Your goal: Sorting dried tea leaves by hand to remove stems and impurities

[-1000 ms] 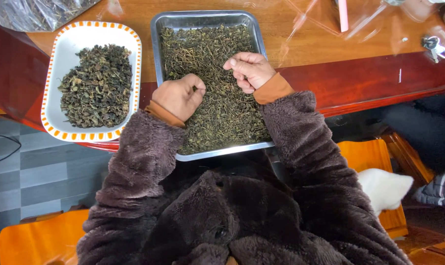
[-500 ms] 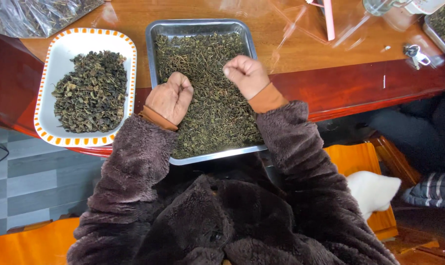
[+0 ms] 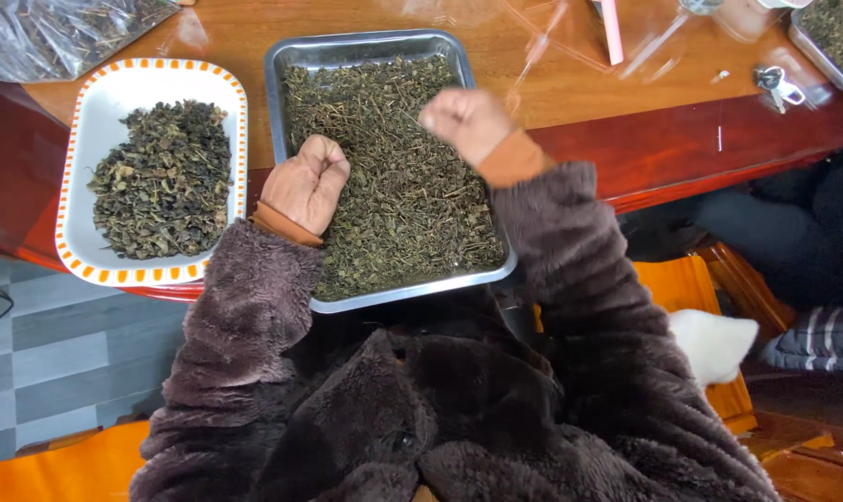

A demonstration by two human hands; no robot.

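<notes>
Tea-sorting workroom, polished wooden table (image 3: pixel 626 149), trays of dried leaves (image 3: pixel 384 158), plastic bags (image 3: pixel 59 28)

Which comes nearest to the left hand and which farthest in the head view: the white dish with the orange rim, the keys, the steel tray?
From the left hand:
1. Steel tray: the hand rests over its left side, on the dried leaves.
2. White dish with the orange rim: just left of the hand.
3. Keys: far right, near the table's edge.

Dish (image 3: pixel 77 177) left of tray (image 3: pixel 365 45)
</notes>
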